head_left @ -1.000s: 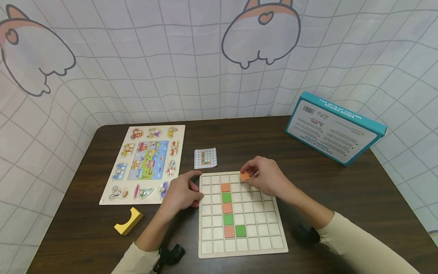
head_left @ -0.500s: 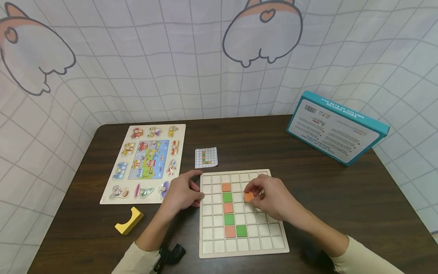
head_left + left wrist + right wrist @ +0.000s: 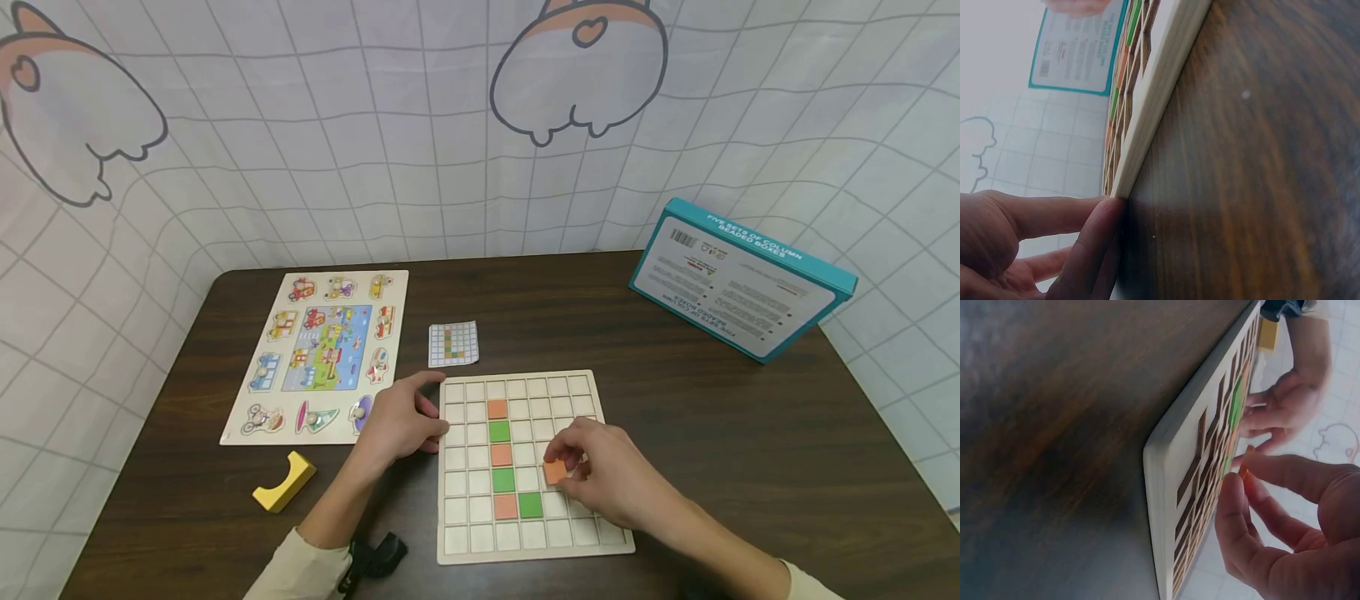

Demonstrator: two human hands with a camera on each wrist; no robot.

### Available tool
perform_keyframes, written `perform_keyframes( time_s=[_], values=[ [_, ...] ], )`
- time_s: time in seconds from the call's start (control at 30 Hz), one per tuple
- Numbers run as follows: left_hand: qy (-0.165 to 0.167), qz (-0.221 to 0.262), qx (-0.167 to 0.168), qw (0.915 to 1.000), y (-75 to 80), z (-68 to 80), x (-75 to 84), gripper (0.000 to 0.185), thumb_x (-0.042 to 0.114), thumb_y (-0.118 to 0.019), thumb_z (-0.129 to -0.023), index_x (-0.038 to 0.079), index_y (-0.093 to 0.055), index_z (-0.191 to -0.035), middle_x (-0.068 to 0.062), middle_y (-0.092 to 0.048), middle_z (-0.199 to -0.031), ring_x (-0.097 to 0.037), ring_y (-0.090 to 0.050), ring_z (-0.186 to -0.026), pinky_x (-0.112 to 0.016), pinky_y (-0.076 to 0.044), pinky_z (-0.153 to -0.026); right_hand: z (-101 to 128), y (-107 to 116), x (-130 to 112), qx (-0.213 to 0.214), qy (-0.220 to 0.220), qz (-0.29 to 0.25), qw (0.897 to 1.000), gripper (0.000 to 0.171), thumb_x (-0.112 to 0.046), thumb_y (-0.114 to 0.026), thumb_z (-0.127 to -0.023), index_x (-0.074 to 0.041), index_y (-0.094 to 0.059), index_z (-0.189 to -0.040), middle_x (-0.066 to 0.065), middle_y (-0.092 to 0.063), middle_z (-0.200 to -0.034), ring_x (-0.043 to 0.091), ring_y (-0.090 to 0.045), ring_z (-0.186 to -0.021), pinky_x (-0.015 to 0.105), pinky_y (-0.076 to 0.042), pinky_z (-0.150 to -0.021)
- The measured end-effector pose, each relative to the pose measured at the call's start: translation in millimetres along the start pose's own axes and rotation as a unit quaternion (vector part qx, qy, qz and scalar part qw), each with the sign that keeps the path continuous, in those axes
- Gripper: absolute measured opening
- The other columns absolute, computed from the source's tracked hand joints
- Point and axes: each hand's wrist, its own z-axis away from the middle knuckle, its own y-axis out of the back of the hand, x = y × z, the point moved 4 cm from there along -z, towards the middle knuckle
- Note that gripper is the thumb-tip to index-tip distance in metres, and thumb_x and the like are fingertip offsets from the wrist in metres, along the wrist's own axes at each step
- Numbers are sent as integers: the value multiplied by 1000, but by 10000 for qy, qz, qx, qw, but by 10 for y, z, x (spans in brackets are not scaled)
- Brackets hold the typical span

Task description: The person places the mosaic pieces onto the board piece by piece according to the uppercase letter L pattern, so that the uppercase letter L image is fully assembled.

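A cream wooden grid board (image 3: 536, 553) lies on the dark table. Orange and green square tiles make a column in its cells, and one green tile (image 3: 530, 505) sits beside the lowest orange one. My right hand (image 3: 611, 471) pinches an orange tile (image 3: 555, 472) between thumb and fingers over the board, just up and right of that green tile. In the right wrist view the pinched tile (image 3: 1247, 464) shows edge-on at the fingertips. My left hand (image 3: 397, 421) rests against the board's left side, index finger at the upper corner and thumb lower on the edge.
Above the board lies a small pattern card (image 3: 453, 344) printed with a coloured grid. A vehicle peg puzzle (image 3: 345, 287) is at the left, with a yellow arch block (image 3: 285, 483) in front. A teal-edged box (image 3: 738, 283) stands at the back right.
My right hand has carried the orange tile from the board's top edge down toward the lower middle cells. The left hand stays at the board's left edge.
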Motion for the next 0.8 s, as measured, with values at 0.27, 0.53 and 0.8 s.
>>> perform_keyframes(
  time_s=[0.27, 0.53, 0.8],
  values=[
    [-11, -51, 7, 10000, 2, 3, 4, 69, -3, -83, -80, 12, -60, -143, -11, -64, -84, -17, -68, -52, -32, -62, -51, 86, -67, 2, -294, 292, 36, 9991, 28, 0, -87, -73, -18, -70, -87, -9, -60, -82, 5, -55, -74, 19, -52, -64],
    [-39, 0, -14, 10000, -2, 16, 17, 68, -4, -82, -80, 11, -60, -143, -11, -63, -85, -16, -67, -52, -32, -62, -51, 127, -124, 1, -223, 542, 419, 9974, 32, 0, -87, -68, -20, -69, -85, -12, -58, -79, 2, -51, -75, 19, -49, -65],
    [8, 8, -17, 10000, 7, 19, 22, 69, -3, -82, -80, 11, -60, -143, -12, -63, -84, -18, -68, -52, -32, -62, -50, 132, -149, 1, -174, 593, 458, 9970, 31, -1, -89, -68, -19, -69, -84, -11, -55, -79, 2, -50, -74, 18, -48, -64]
  ],
)
